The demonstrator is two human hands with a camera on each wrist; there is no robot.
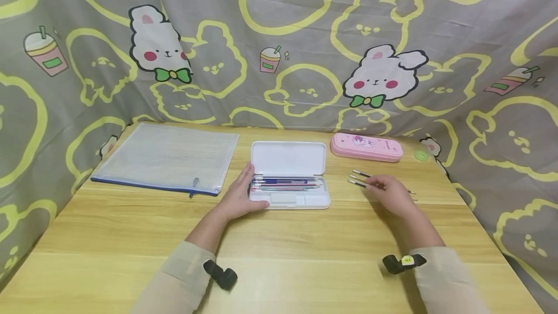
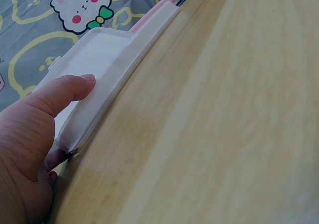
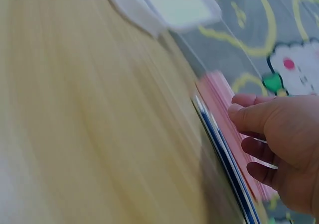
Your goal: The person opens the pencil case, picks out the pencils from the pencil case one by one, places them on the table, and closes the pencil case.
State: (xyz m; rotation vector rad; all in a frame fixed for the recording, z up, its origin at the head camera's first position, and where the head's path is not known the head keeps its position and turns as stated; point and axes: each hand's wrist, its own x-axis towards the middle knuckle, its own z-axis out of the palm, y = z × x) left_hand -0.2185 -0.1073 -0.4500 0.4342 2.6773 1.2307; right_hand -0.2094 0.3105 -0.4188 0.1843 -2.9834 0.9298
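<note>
A white pencil case (image 1: 288,158) lies open on the table with its lid folded back. Pens and pencils (image 1: 285,183) fill its tray, with a white block (image 1: 283,198) in front of them. My left hand (image 1: 237,195) grips the case's left end, its thumb (image 2: 75,88) on the front rim and its fingers along the side. On the table to the right are several dark pencils (image 1: 358,183), seen side-on in the right wrist view. Over them hovers my right hand (image 1: 390,195), its fingers loosely bent and nothing between them; it covers the pencils' middle in the head view.
Behind the loose pencils sits a closed pink pencil case (image 1: 366,147), with a small green round item (image 1: 420,155) to its right. A mesh zip pouch (image 1: 167,156) with a blue zipper lies at the left. A patterned curtain (image 1: 301,52) hangs along the table's back and sides.
</note>
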